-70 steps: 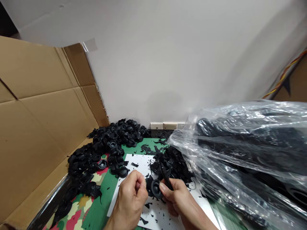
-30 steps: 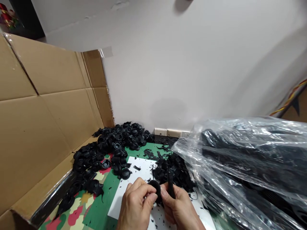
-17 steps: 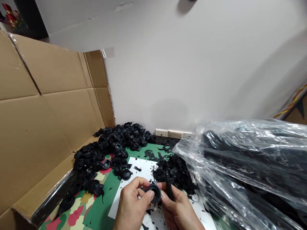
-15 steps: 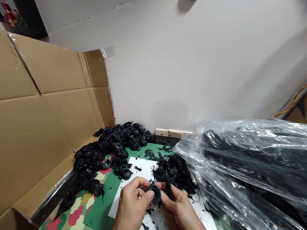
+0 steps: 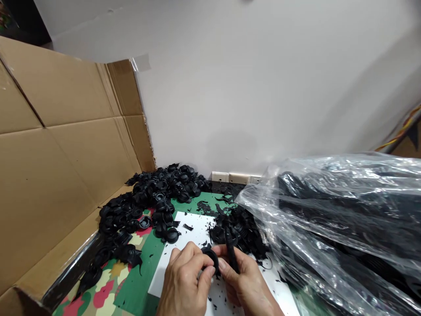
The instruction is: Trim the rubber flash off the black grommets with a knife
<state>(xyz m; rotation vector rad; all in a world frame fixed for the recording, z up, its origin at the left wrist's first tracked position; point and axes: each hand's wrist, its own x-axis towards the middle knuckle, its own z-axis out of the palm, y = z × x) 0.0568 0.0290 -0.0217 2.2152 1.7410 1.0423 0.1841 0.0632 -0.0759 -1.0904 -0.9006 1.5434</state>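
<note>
Over the white sheet (image 5: 194, 219), my left hand (image 5: 184, 281) pinches a round black rubber part (image 5: 213, 258) between thumb and fingers. The part is turned nearly edge-on, with its rim toward the right. My right hand (image 5: 248, 281) is closed around a slim black pen-like tool (image 5: 230, 250), which stands up between thumb and index finger; its lower end is hidden. The right fingertips meet the rubber part's right side. Just beyond the right hand lies a heap of black rubber pieces (image 5: 245, 230), with small black scraps on the sheet.
A larger pile of black rubber parts (image 5: 161, 193) spreads along the left and back. Cardboard panels (image 5: 72, 153) wall the left side. On the right, a clear plastic bag (image 5: 329, 197) holds more black parts. Socket strips (image 5: 238, 178) sit at the wall's base. Beneath lies a green mat (image 5: 144, 272).
My left hand has rolled over, turning the rubber part from showing its open face to nearly edge-on. The right hand keeps its hold on the pen-like tool. The view has shifted slightly.
</note>
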